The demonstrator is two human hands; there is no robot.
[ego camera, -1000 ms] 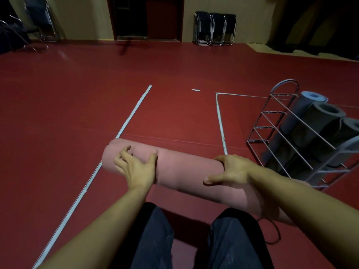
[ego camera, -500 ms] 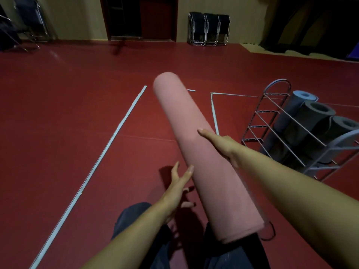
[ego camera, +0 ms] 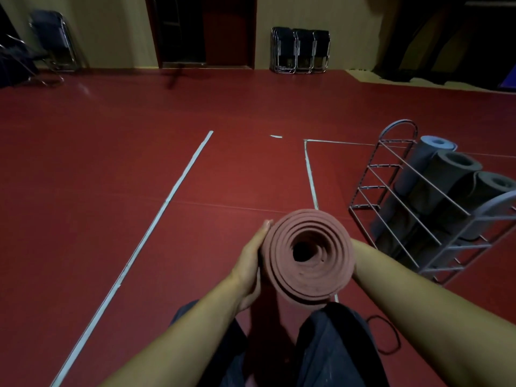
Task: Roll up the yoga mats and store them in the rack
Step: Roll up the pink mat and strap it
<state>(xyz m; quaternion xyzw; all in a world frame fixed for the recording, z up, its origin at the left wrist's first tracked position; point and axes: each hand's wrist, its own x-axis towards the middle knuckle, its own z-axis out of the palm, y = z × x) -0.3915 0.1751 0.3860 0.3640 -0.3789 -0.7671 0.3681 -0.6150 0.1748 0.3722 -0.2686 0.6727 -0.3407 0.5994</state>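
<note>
Red floor (ego camera: 111,169) fills most of the view, marked with white tape lines (ego camera: 156,219). Far wall (ego camera: 321,12) is beige, with a dark doorway (ego camera: 203,29) in the middle. Folded black chairs (ego camera: 300,50) lean against the wall right of the doorway; more chairs (ego camera: 53,40) stand at far left, dim.

Wire rack (ego camera: 413,208) stands on the floor at right, tilted shelving, holding three rolled mats: a blue-grey mat (ego camera: 418,160) farthest back, then two dark grey mats (ego camera: 444,180) nearer, all lying side by side, open ends up and to the right.

Person's dark trousers (ego camera: 332,347) show at bottom centre, knees apart. A thin black cord loop (ego camera: 388,336) lies on the floor just right of the right knee.

Pink rolled mat (ego camera: 307,255) stands on end between the knees, spiral end facing the camera, well apart from the rack and left of it.

Left hand (ego camera: 251,263) presses flat against the roll's left side, fingers straight and pointing up. Right hand is hidden behind the roll; only the right forearm (ego camera: 405,303) shows, touching the roll's right side, so its grip cannot be told. The hands are apart, one on each side of the roll.
</note>
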